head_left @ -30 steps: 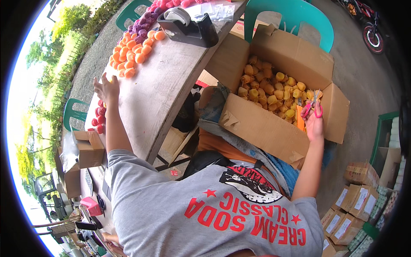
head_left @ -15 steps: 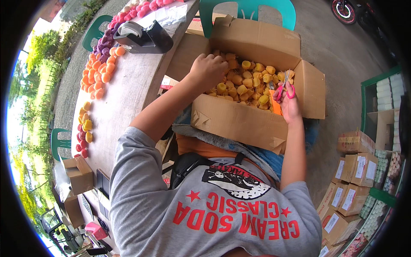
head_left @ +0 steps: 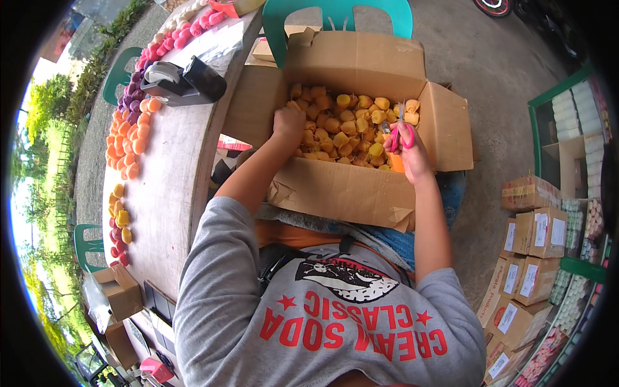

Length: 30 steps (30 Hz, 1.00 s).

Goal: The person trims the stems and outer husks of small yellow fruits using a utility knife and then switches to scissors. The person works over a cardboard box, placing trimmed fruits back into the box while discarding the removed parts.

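An open cardboard box [head_left: 348,193] in front of me holds many small rounded yellow pieces [head_left: 342,138], some with thin strands sticking out. My left hand [head_left: 289,126] is curled in at the box's left side, against the pieces there; its fingertips are hidden, so what it grips does not show. On the right, my right hand [head_left: 416,155] is closed round scissors [head_left: 403,132] with pink handles, their blades pointing away from me. Beside that hand, inside the box, is a flat orange thing [head_left: 396,161] whose kind I cannot make out.
To the left runs a pale table [head_left: 164,187] with rows of orange pieces [head_left: 126,142] and other coloured ones, plus a black tape dispenser [head_left: 184,82]. A green plastic chair [head_left: 274,29] stands behind the box. Cardboard boxes [head_left: 532,238] are stacked at right beside a green-framed shelf [head_left: 536,132].
My left hand has come lower and nearer along the left side of the box. My right hand still holds the scissors. The whole view has shifted slightly.
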Motion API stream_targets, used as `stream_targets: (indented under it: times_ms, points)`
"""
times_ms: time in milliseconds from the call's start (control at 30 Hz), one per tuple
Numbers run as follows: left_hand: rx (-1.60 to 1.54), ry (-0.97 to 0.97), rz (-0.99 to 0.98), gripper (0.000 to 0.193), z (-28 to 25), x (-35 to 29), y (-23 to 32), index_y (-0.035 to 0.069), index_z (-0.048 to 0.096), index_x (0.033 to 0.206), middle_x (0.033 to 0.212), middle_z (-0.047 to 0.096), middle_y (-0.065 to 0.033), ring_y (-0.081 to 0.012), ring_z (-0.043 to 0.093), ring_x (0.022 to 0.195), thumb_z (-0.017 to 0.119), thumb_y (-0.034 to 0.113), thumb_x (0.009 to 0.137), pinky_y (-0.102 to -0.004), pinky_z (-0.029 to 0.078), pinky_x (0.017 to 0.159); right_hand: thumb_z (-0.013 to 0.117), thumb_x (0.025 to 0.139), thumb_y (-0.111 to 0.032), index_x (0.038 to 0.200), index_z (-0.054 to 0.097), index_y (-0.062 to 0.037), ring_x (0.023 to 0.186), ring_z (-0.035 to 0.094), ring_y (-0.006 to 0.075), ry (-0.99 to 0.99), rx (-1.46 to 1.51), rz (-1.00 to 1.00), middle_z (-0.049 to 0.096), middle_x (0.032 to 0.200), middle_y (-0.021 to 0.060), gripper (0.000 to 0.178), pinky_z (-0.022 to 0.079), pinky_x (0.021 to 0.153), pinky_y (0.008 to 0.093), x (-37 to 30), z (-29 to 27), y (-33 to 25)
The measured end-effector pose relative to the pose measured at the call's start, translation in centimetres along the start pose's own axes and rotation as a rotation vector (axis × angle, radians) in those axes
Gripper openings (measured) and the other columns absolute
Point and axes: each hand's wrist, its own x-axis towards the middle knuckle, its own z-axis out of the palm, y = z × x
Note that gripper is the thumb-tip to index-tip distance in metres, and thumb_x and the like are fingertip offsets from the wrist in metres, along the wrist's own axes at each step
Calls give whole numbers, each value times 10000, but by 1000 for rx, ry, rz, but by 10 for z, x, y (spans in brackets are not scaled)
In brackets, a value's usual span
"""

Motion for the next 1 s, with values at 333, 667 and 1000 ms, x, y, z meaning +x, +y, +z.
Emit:
stream_targets:
  times_ms: [333,667,1000]
  points:
    - [-2344,-200,-99,326,-48,-26,23,43,532,1055,965,552,-83,-180,601,860,522,318,881,-323,512,790,581,919,-371,987,482,-61,695,541,115,-27,-137,-83,556,724,40,332,425,686,259,0,11,3]
    - [-2881,-285,34,298,-49,-30,58,107,492,1094,1022,588,-40,-168,587,934,505,340,909,-340,483,871,734,746,-233,964,538,-55,634,576,235,100,-912,-621,564,683,67,343,449,598,360,-15,31,1]
    - [-2699,-194,209,267,-36,-32,63,202,388,1055,1063,552,-26,-195,601,976,560,117,869,-342,491,834,721,716,-253,990,537,-90,679,581,234,127,-1073,-602,562,677,30,368,415,728,379,-19,37,4]
